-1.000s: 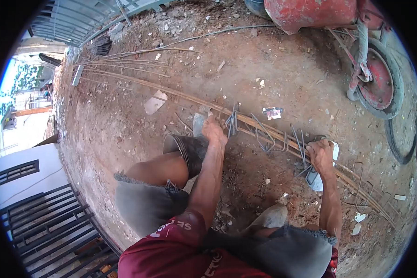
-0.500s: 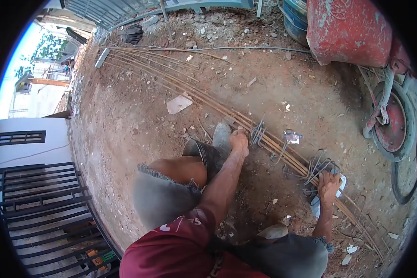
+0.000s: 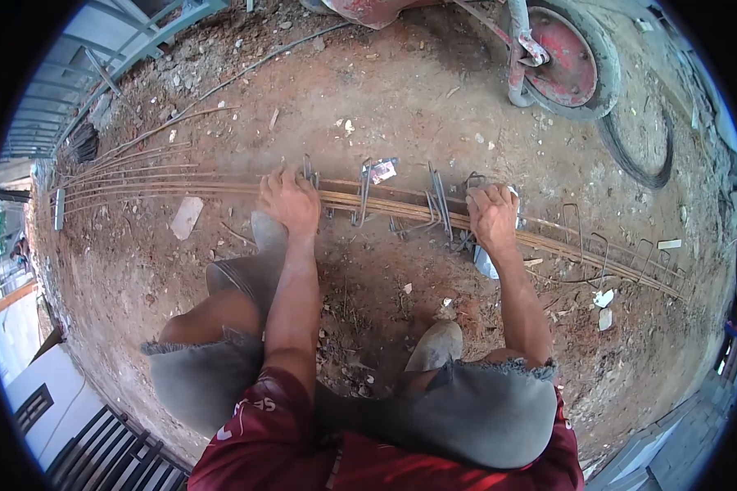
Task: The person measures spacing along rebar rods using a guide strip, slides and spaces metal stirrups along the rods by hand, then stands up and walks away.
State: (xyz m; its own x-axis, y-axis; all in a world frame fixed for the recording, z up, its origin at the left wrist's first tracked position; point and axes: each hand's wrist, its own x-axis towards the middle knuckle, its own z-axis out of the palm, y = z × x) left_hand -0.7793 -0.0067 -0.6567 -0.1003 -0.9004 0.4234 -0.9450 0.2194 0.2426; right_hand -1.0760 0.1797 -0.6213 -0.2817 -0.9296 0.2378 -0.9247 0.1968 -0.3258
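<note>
A bundle of long, rusty steel rods (image 3: 356,200) lies across the ground in front of me. Bent wire stirrups (image 3: 440,204) sit around it in several places between my hands. My left hand (image 3: 291,200) is closed over the rods, fingers bent down, with a stirrup (image 3: 307,170) right beside its fingertips. Farther along, my right hand (image 3: 493,219) is closed at the bundle, against more stirrups (image 3: 473,180); its fingertips are hidden beneath it, so its exact hold is partly covered. Other stirrups (image 3: 604,254) hang around the right end of the rods.
A wheelbarrow wheel (image 3: 561,61) stands beyond the rods, with a coil of wire (image 3: 643,151) beside it. A small block (image 3: 59,209) lies at the rods' far left end. A flat tile piece (image 3: 187,218) and a printed wrapper (image 3: 382,170) lie on the dirt.
My view has turned right, so the rods now run almost level across it. Both hands stay at the bundle; a group of stirrups now stands slightly apart from my right hand.
</note>
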